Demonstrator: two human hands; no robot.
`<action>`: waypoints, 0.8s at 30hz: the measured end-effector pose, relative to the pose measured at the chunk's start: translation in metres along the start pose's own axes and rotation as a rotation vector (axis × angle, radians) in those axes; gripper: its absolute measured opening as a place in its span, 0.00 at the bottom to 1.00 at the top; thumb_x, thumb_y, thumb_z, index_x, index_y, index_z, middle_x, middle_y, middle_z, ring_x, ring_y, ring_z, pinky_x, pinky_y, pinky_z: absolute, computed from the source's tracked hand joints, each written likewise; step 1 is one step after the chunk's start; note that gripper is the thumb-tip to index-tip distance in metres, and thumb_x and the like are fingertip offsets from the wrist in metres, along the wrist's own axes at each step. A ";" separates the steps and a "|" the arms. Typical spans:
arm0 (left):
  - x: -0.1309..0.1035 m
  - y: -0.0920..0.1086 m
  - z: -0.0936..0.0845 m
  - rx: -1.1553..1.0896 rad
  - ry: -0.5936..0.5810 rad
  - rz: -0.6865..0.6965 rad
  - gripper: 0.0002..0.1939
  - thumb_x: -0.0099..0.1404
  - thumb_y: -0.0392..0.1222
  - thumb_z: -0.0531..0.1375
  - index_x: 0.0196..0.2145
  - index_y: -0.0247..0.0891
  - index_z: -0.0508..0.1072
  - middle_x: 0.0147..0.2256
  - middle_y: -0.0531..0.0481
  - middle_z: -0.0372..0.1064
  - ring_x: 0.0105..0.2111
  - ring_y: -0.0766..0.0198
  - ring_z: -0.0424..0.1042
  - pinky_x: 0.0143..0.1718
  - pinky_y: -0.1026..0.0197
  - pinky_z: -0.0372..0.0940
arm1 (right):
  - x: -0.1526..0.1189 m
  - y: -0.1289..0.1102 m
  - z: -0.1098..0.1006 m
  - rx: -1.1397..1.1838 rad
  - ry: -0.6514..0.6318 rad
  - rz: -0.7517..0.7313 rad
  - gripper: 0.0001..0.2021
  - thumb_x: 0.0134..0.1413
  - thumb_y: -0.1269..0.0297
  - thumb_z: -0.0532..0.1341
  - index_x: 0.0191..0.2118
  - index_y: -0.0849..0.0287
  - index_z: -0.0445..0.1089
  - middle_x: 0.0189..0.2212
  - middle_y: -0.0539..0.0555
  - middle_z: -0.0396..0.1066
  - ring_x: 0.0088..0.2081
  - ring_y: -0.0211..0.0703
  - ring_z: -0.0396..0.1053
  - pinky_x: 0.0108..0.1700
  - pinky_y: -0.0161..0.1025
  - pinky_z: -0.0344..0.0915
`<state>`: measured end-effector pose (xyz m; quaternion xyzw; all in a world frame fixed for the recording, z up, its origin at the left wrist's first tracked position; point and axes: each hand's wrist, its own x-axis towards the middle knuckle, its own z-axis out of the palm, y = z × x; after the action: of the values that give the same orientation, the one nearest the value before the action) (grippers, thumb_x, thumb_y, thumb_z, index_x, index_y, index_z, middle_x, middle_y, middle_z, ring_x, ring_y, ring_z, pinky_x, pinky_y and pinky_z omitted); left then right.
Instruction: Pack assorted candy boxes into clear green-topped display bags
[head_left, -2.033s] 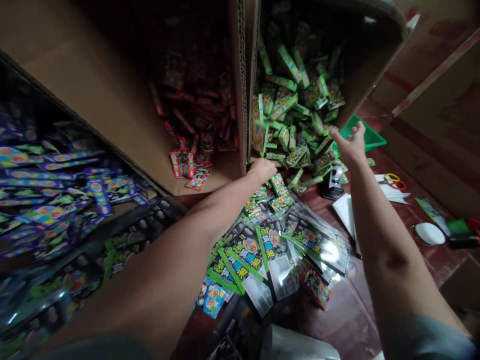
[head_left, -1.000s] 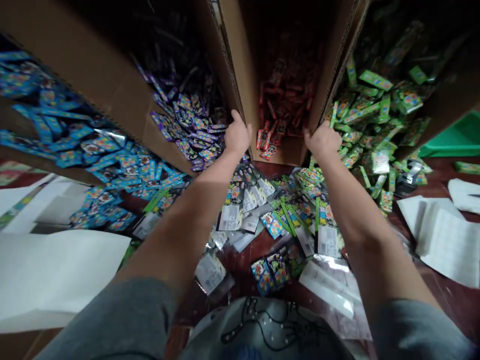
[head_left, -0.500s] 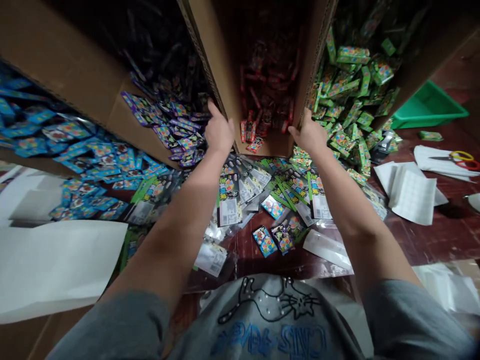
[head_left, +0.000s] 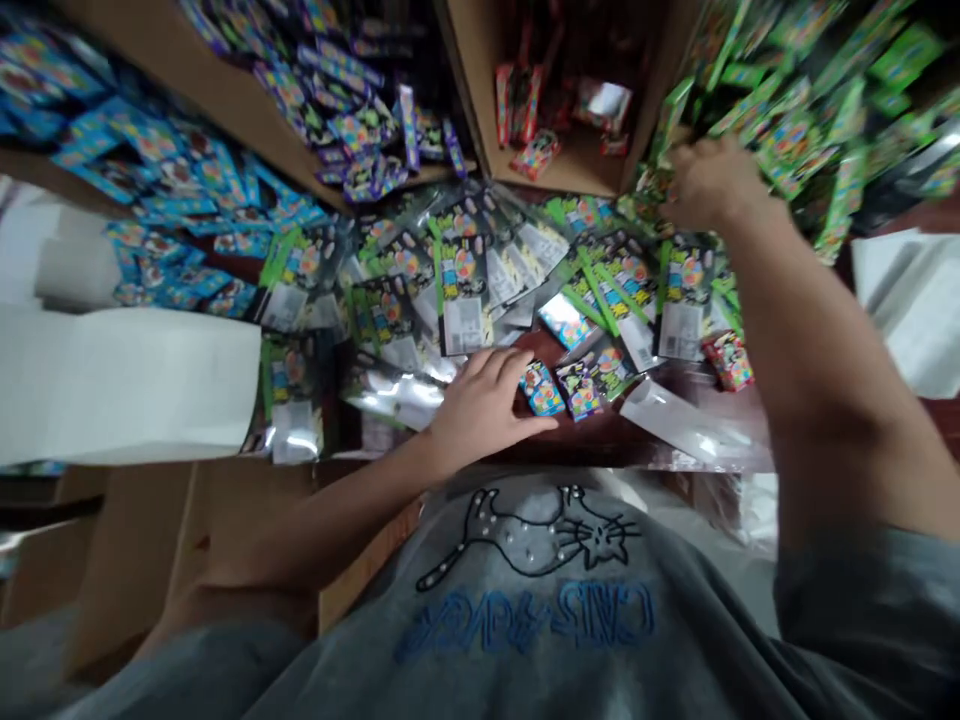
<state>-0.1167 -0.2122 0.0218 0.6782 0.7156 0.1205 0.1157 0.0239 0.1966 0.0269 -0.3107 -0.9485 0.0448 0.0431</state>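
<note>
My left hand (head_left: 484, 405) lies low over the table at the left edge of a small blue candy box (head_left: 541, 390). Its thumb and fingers are apart around the box's near corner, without a closed grip. Beside it lies a purple candy box (head_left: 579, 390), and just behind is another blue box (head_left: 566, 322). My right hand (head_left: 712, 185) is among the green candy boxes (head_left: 799, 140) at the front of their carton compartment; motion blurs its fingers. A red candy box (head_left: 727, 360) rests on the table beside my right forearm.
Printed clear bags (head_left: 465, 290) overlap across the table. Cardboard compartments hold purple boxes (head_left: 367, 130), red boxes (head_left: 517, 105) and blue boxes (head_left: 180, 170). White paper (head_left: 127, 385) covers the left side; more white sheets (head_left: 911, 300) lie right. A clear plastic strip (head_left: 679, 420) lies at the front edge.
Both hands have left the sides of the red compartment. My left hand came down to the blue box; my right moved to the green boxes. A red box now shows on the table.
</note>
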 end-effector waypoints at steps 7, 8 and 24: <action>-0.009 0.009 0.025 0.027 -0.191 -0.031 0.49 0.63 0.51 0.72 0.73 0.27 0.58 0.63 0.29 0.69 0.63 0.38 0.67 0.64 0.40 0.63 | -0.194 -0.128 -0.041 0.518 -0.263 -0.072 0.35 0.61 0.44 0.64 0.68 0.58 0.67 0.56 0.66 0.77 0.47 0.61 0.80 0.53 0.62 0.78; -0.012 0.010 0.024 0.018 -0.209 -0.005 0.47 0.64 0.48 0.71 0.73 0.27 0.59 0.64 0.30 0.68 0.63 0.39 0.66 0.64 0.41 0.62 | -0.223 -0.148 -0.034 0.485 -0.374 -0.035 0.34 0.63 0.46 0.63 0.70 0.57 0.66 0.54 0.65 0.77 0.42 0.58 0.80 0.47 0.59 0.79; 0.023 0.026 0.033 -0.074 -0.155 0.254 0.44 0.63 0.54 0.72 0.71 0.39 0.64 0.73 0.34 0.57 0.69 0.37 0.59 0.67 0.35 0.59 | -0.313 -0.099 -0.010 0.395 -0.009 0.274 0.33 0.67 0.41 0.62 0.69 0.53 0.67 0.49 0.62 0.76 0.38 0.52 0.77 0.46 0.55 0.78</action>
<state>-0.0822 -0.1877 -0.0010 0.7658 0.6082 0.1075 0.1792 0.2181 -0.0678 0.0312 -0.4218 -0.8705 0.2360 0.0925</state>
